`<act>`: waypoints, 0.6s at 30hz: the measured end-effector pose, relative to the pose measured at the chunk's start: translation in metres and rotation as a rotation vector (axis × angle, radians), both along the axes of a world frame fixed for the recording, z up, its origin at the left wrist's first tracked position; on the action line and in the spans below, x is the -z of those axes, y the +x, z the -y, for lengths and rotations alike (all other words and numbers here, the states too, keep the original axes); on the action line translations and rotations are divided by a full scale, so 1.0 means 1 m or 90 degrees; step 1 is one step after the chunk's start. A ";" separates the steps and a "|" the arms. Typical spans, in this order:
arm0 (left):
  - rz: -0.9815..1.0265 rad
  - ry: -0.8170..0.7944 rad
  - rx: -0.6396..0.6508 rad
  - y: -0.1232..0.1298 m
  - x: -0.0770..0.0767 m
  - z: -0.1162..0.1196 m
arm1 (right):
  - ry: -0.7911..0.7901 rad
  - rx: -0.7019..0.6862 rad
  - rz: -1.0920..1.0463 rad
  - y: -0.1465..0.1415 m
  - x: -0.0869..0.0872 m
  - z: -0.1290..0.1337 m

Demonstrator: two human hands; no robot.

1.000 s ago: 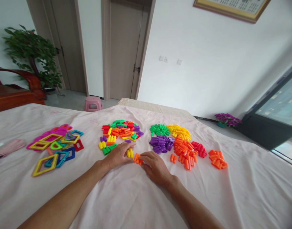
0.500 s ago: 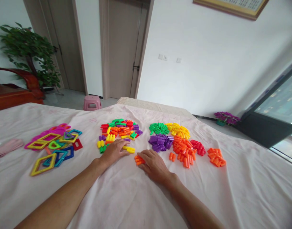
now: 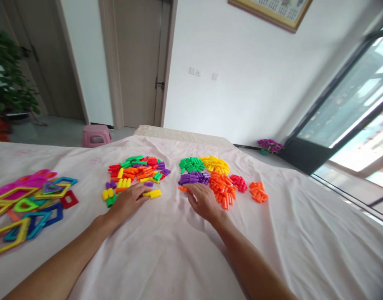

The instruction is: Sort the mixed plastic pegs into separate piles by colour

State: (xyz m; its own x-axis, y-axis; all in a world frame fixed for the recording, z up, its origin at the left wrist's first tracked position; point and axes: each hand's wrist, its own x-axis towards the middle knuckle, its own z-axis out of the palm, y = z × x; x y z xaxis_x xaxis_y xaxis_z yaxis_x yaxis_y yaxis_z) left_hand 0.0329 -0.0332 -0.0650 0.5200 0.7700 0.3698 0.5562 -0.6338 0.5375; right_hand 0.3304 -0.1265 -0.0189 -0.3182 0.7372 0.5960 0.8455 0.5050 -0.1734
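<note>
Several small plastic pieces lie in groups on the cloth. My left hand point(image 3: 129, 203) rests beside the mixed-colour pile point(image 3: 137, 168), its fingertips at some yellow pieces point(image 3: 154, 194). My right hand point(image 3: 204, 201) is closed around orange pieces point(image 3: 182, 188), which show only partly at its fingertips. It is just in front of the purple pile point(image 3: 193, 178) and left of the large orange pile point(image 3: 222, 189). Behind are a green pile point(image 3: 191, 164) and a yellow pile point(image 3: 215, 165). Red pieces point(image 3: 238, 183) and a smaller orange group point(image 3: 258, 192) are farther right.
Coloured frame-shaped tiles point(image 3: 39, 208) overlap at the left of the white cloth point(image 3: 166, 246). Beyond the cloth are a pink stool point(image 3: 96, 136), a door point(image 3: 137, 62), potted purple flowers point(image 3: 269, 146) and a leafy plant point(image 3: 6, 75).
The view has turned right. My right hand has moved with the orange pieces toward the purple and orange piles. My left hand stays near the yellow pieces.
</note>
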 end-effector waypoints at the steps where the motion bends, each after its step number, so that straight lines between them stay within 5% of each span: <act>1: -0.010 0.002 -0.004 -0.001 0.002 -0.001 | 0.040 0.042 -0.038 0.014 -0.004 -0.003; 9: -0.039 0.039 -0.010 -0.002 0.011 -0.008 | 0.272 0.548 -0.282 0.166 -0.027 0.005; 13: -0.037 0.052 -0.014 -0.002 0.013 -0.010 | 0.277 0.746 -0.353 0.228 -0.012 0.033; 18: -0.043 0.054 -0.008 -0.004 0.017 -0.012 | 0.198 0.902 -0.407 0.266 0.021 0.057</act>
State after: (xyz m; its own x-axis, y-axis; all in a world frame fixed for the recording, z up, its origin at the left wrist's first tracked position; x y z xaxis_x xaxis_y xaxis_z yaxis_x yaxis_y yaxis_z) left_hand 0.0292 -0.0209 -0.0824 0.5367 0.7437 0.3986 0.5973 -0.6685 0.4431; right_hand 0.5964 -0.1836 -0.0398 0.8445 0.0353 0.5343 0.4738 -0.5143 -0.7149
